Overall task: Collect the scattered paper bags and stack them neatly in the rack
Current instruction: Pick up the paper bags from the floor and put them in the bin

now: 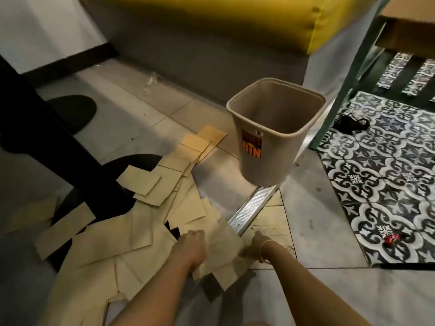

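Both hands reach down: left hand [191,241] and right hand [255,245] pinch one paper bag [223,241] between them; the pile [146,231] spreads leftward.

Dim warm light, soft motion blur, edges bent by wide-angle distortion.

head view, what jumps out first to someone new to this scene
The flat paper bags fanned across the floor by a black table base catch the eye first, with the left hand and right hand down on their near edge. Next, the empty beige bin standing just beyond, then the patterned tiles at right.
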Demonstrator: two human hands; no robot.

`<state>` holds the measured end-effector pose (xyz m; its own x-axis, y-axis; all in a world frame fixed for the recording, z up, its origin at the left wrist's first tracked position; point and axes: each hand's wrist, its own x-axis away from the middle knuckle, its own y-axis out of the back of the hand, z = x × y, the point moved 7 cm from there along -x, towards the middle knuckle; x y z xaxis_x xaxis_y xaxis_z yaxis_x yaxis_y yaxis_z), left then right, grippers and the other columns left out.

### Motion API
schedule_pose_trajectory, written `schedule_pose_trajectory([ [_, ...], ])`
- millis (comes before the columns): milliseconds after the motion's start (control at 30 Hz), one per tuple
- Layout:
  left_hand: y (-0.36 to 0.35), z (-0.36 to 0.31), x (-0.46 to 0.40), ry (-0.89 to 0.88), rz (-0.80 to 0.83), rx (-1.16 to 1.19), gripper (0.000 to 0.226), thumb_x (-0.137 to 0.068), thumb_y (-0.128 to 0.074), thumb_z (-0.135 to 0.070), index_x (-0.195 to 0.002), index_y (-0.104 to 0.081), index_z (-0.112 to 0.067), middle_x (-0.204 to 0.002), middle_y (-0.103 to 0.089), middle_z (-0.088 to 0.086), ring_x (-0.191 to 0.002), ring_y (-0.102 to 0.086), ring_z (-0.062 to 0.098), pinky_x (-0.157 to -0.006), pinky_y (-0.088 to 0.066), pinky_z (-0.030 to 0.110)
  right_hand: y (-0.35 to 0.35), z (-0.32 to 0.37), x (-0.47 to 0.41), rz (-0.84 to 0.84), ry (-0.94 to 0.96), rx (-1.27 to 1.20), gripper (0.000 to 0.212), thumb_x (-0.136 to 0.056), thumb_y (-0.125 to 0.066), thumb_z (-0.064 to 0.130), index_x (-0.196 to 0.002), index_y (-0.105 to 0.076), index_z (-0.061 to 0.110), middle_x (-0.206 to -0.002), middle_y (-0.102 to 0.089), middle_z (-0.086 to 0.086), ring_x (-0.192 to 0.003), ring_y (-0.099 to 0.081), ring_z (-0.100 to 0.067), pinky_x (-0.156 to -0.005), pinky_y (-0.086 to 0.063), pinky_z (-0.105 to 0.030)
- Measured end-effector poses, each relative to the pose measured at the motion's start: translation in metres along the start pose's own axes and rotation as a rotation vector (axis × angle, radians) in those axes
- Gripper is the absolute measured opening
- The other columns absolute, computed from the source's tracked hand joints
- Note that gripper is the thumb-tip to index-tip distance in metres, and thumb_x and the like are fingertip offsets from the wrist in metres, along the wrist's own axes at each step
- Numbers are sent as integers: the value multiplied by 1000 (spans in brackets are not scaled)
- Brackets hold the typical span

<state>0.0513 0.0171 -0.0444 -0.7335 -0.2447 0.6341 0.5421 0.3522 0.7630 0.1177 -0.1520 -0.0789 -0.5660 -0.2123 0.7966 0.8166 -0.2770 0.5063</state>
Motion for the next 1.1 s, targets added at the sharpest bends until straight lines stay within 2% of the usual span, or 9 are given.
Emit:
schedule_pose_trajectory([
  [67,-5,4,1,8,20,2,51,-91,-41,-14,-141,-31,-15,-140,-37,10,-128,-37,30,-98,-41,38,-4,5,3,40,11,14,52,-82,-67,19,-127,-46,0,-112,-61,-14,-90,-65,-24,-70,-55,-28],
  [167,-9,5,-2,10,29,-3,52,-92,-39,-14,-143,-29,-17,-142,-36,8,-130,-35,29,-98,-41,38,7,13,4,-4,40,53,43,-82,-64,2,-123,-51,-1,-117,-61,-15,-86,-64,-22,-59,-52,-23],
  [267,-10,7,-9,5,10,-13,47,-91,-40,-17,-138,-34,-17,-138,-39,8,-127,-38,29,-95,-42,39,30,36,9,-95,125,222,30,-87,-54,7,-114,-64,1,-114,-65,-14,-99,-64,-24,-76,-53,-27],
  [367,-18,7,-13,-13,24,-61,45,-89,-47,-23,-132,-37,-12,-133,-40,10,-123,-42,32,-92,-43,37,47,55,12,-217,188,255,35,-93,-43,20,-110,-67,2,-115,-65,-14,-111,-59,-27,-93,-45,-30],
  [600,-14,8,-24,-5,-95,-113,45,-94,-44,-18,-138,-34,-10,-134,-39,10,-117,-50,28,-94,-43,34,70,78,16,-438,225,170,31,-86,-44,9,-109,-65,3,-115,-64,-19,-110,-58,-32,-89,-46,-32],
  [733,-13,6,-28,-17,-134,-175,38,-98,-35,-16,-135,-39,-10,-134,-41,11,-114,-53,27,-93,-45,35,70,86,22,-493,255,200,30,-88,-42,5,-111,-62,1,-116,-62,-18,-111,-56,-32,-90,-45,-32],
  [867,-18,7,-35,23,-112,-167,41,-93,-40,-21,-132,-42,-10,-131,-44,11,-115,-50,26,-94,-44,38,68,91,27,-496,293,221,29,-88,-43,3,-109,-62,0,-114,-63,-18,-109,-57,-31,-89,-45,-31],
  [1000,-16,-7,-31,85,-33,84,56,-89,-36,-51,-132,-46,-17,-136,-45,10,-126,-39,26,-104,-28,46,65,96,31,-429,313,215,27,-91,-45,10,-110,-65,3,-112,-66,-14,-106,-61,-28,-94,-48,-32],
  [1100,-12,-11,-27,115,-51,358,60,-89,-38,-57,-140,-37,-25,-140,-45,4,-132,-36,24,-109,-23,45,68,100,38,-380,320,211,28,-89,-46,7,-109,-64,1,-111,-67,-16,-104,-62,-29,-93,-49,-34],
])
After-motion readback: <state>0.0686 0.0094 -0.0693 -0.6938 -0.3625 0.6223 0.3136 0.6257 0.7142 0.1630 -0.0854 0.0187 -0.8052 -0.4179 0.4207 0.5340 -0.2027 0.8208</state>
